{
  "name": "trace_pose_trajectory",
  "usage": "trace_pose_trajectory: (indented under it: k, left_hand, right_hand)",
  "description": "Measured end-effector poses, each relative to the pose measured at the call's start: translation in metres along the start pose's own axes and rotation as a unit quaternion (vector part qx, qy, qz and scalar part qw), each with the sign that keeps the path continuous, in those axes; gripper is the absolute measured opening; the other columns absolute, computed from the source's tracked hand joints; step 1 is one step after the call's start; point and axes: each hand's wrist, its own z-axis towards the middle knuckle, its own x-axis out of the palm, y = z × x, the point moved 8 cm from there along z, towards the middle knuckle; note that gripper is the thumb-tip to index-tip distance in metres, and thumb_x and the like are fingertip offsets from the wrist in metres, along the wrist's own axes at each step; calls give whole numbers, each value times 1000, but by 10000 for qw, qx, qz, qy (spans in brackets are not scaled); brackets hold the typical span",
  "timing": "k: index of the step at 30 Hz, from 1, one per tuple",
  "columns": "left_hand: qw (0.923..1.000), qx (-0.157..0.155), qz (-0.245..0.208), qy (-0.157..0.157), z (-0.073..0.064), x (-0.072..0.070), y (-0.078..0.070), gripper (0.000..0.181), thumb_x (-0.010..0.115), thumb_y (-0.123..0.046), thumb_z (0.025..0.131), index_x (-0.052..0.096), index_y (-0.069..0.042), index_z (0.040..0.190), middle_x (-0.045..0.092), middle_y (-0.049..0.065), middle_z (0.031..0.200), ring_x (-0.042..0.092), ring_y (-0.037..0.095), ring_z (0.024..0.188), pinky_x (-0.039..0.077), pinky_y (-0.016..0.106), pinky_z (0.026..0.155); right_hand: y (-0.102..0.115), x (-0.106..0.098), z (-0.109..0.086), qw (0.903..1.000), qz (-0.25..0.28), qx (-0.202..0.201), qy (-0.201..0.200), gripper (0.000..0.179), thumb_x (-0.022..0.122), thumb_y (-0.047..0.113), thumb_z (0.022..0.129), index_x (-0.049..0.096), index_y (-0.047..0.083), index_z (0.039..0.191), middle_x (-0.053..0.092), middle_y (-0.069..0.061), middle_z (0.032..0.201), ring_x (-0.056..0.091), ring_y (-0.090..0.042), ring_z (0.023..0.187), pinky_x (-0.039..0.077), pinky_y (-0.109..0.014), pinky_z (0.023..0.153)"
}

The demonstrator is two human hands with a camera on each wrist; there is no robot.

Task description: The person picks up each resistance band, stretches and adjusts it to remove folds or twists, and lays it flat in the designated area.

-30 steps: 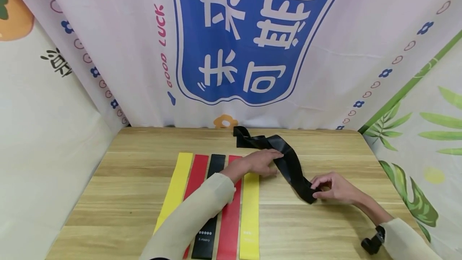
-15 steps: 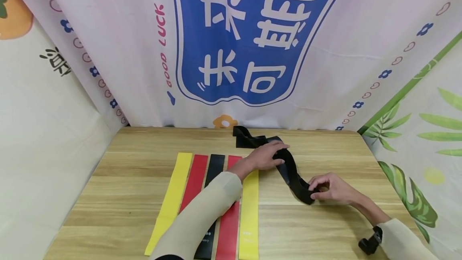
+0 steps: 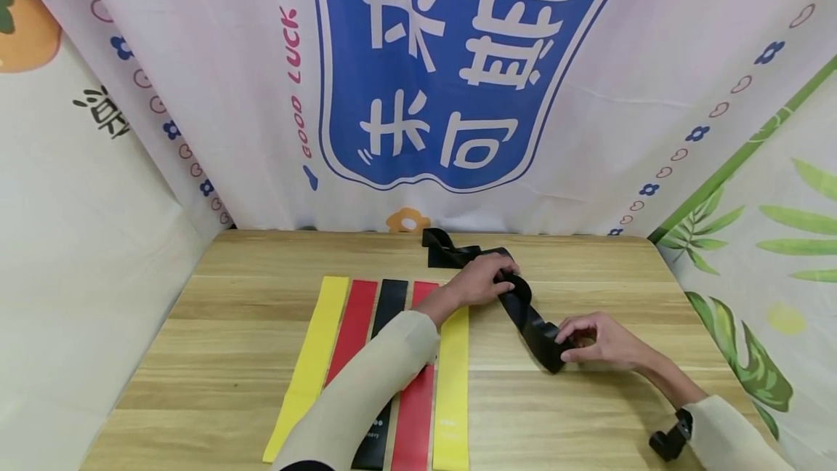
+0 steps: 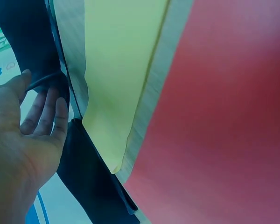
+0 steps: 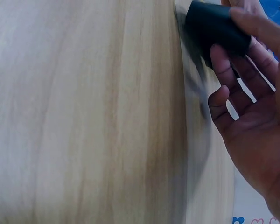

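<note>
A long black resistance band [image 3: 544,347] lies loose and twisted on the wooden table [image 3: 628,420], right of a row of flat bands. My left hand [image 3: 476,280] pinches its middle; in the left wrist view the thumb and fingers close on a fold of the black band [image 4: 30,37]. At the near end, my right hand [image 3: 604,341] holds the band between thumb and fingers, and in the right wrist view the end curls into a loop [image 5: 214,25]. Behind the left hand, more black band [image 3: 451,256] lies crumpled; whether it is one piece I cannot tell.
Flat bands lie side by side: yellow [image 3: 307,362], red [image 3: 353,322], black [image 3: 391,296], red [image 3: 413,420] and yellow [image 3: 451,384]. My left sleeve [image 3: 373,391] crosses over them. A printed curtain [image 3: 261,187] hangs at the table's back edge.
My left hand has shifted slightly right and its fingers have bent onto the black band. The stretch between the hands has twisted and curled. The right hand stays nearly in place.
</note>
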Motion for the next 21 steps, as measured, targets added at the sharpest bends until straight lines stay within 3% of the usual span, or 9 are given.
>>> trace_pose_trajectory:
  k: [6, 12, 21]
  left_hand:
    - [9997, -105, -186, -155, 0, -4, 0, 24, 72, -12, 102, 72, -8, 126, 75, 5, 116, 70, 14, 105, 54, 21, 92]
    - [9986, -221, -359, -304, -1, -8, 1, 21, 73, -11, 101, 74, -7, 122, 77, 4, 111, 70, 11, 101, 54, 19, 90]
    - [9985, -180, -234, -472, -1, -9, 2, 17, 75, -11, 100, 76, -7, 116, 77, 2, 106, 70, 9, 96, 53, 17, 86]
  right_hand:
    - [0, -1, 1, 9997, -24, 159, -168, 23, 78, 4, 93, 77, 11, 115, 75, -5, 105, 65, -9, 86, 54, -26, 71]
    - [-4, -2, 5, 9976, 162, 501, -453, 30, 74, 6, 98, 71, 2, 127, 72, -10, 107, 68, -12, 91, 58, -26, 75]
    - [-14, -1, 19, 9952, -89, 834, -510, 32, 73, 14, 101, 70, 2, 130, 73, -12, 111, 70, -11, 95, 58, -25, 78]
